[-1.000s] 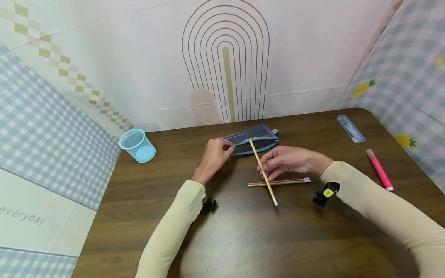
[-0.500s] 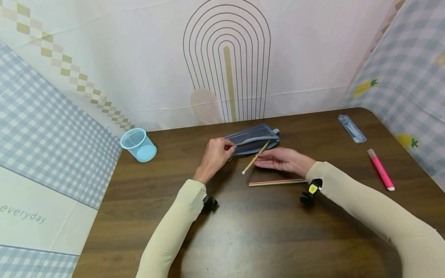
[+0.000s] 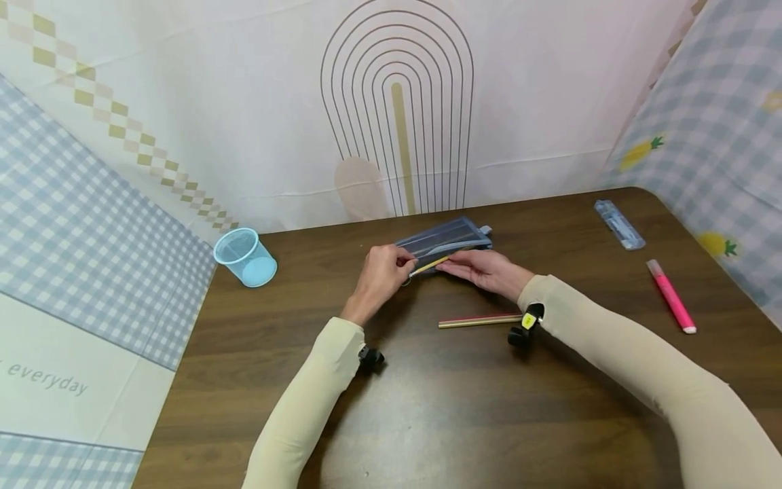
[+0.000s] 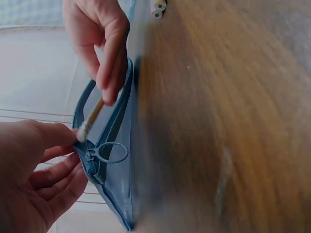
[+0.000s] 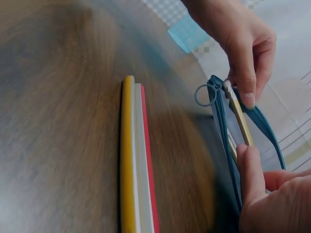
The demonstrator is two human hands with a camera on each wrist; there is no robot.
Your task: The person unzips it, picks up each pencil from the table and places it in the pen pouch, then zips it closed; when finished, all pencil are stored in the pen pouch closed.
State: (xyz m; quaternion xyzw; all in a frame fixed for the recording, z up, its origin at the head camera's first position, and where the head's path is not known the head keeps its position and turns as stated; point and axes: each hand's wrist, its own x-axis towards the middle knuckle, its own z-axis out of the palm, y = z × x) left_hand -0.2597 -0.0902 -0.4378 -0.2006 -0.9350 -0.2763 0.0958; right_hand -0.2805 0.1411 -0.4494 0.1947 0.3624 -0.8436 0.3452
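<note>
A blue zippered pencil pouch (image 3: pixel 455 232) lies at the back middle of the table, its zipper spread apart. My left hand (image 3: pixel 379 277) pinches the edge at its left end, near the ring-shaped zipper pull (image 4: pixel 114 152). My right hand (image 3: pixel 485 272) holds a gold-coloured pencil (image 5: pixel 239 114) in the mouth of the pouch. The pencil's eraser end points left, close to my left fingertips, and its other end is hidden by the right hand. Nearer to me, a yellow-gold pencil (image 5: pixel 128 160) and a red pencil (image 5: pixel 150 179) lie side by side, partly behind the right forearm.
A light blue mesh cup (image 3: pixel 246 257) stands at the back left. On the right are a pink marker (image 3: pixel 671 296) and a clear bluish flat case (image 3: pixel 620 224). Patterned cloth hangs along the back and sides of the brown table (image 3: pixel 391 407).
My right hand has moved up and left to the pouch. The pencil in it has swung round, so its eraser end now points left at the opening. The left hand has stayed put.
</note>
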